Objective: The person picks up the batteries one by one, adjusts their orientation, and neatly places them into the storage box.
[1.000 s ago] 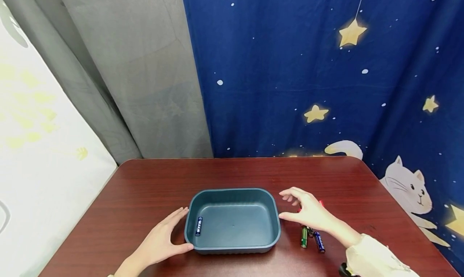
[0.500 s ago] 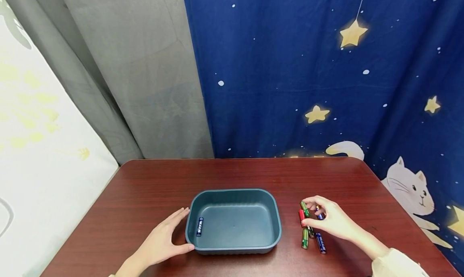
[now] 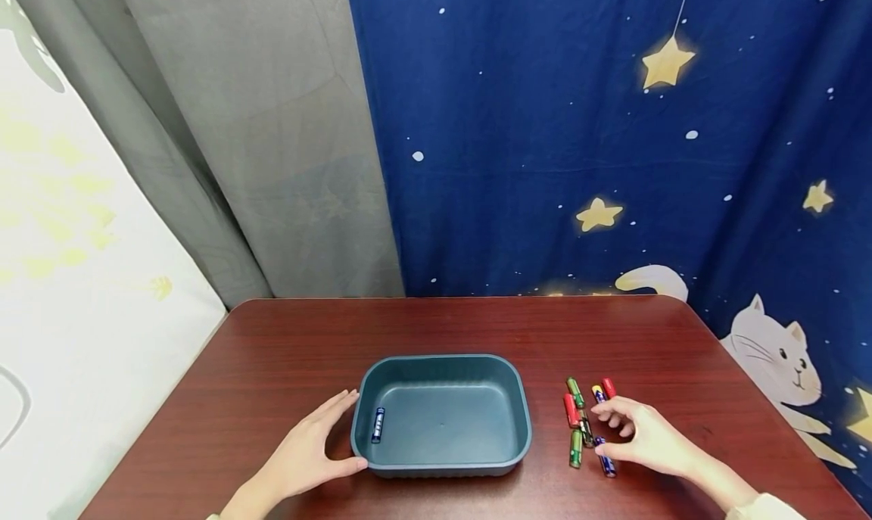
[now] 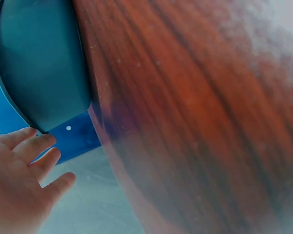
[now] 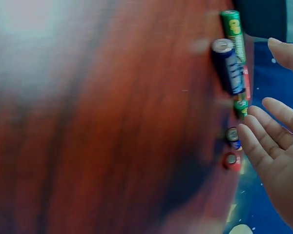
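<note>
My left hand (image 3: 303, 448) rests against the left end of a teal plastic basin (image 3: 443, 471), fingertips and thumb touching its rim with the fingers fairly straight. Inside the basin, near its left wall, lies one dark blue battery (image 3: 378, 425). To the right, my right hand (image 3: 647, 437) hovers over a loose cluster of batteries, thumb and fingers apart. Nearest its thumb is a blue battery (image 3: 606, 463). Around it lie green batteries (image 3: 576, 448), a red battery (image 3: 571, 410) and another red one (image 3: 608, 387). In the right wrist view the blue battery (image 5: 228, 68) shows below the spread thumb.
The dark red wooden table (image 3: 306, 338) carries everything. A grey curtain (image 3: 286, 164) and a blue star-patterned curtain (image 3: 511, 126) hang behind its far edge. A white patterned cloth (image 3: 88, 316) hangs at the left.
My right hand has moved right and toward me, from beside the basin's right rim, across the batteries, to the blue one. The left hand stays at the basin.
</note>
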A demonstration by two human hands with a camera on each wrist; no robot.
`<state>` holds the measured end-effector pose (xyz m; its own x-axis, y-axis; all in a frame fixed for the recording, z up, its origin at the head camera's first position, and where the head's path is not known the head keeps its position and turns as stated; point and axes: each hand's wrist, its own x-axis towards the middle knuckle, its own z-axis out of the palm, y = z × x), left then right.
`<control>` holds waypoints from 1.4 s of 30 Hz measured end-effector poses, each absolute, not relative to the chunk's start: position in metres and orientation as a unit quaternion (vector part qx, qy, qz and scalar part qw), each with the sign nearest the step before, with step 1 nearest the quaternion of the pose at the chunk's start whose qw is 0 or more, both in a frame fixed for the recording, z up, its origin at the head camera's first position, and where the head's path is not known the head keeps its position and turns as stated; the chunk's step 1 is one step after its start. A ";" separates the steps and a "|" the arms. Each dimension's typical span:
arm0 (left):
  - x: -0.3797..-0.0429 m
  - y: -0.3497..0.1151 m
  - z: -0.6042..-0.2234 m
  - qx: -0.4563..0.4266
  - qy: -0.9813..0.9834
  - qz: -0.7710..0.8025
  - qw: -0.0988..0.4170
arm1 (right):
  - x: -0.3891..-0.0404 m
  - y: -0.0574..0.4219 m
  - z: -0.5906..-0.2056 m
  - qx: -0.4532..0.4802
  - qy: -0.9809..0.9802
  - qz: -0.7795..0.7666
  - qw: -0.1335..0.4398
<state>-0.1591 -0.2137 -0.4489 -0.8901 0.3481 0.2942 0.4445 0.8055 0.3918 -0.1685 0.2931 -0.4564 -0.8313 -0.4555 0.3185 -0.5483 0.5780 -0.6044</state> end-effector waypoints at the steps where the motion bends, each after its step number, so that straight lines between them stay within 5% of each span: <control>1: -0.159 -0.214 -0.449 -0.210 -0.944 -0.231 0.104 | -0.167 0.294 -0.458 0.280 -0.889 0.357 0.061; 42: -0.159 -0.213 -0.449 -0.203 -0.945 -0.238 0.096 | -0.158 0.296 -0.477 0.324 -0.884 0.315 0.120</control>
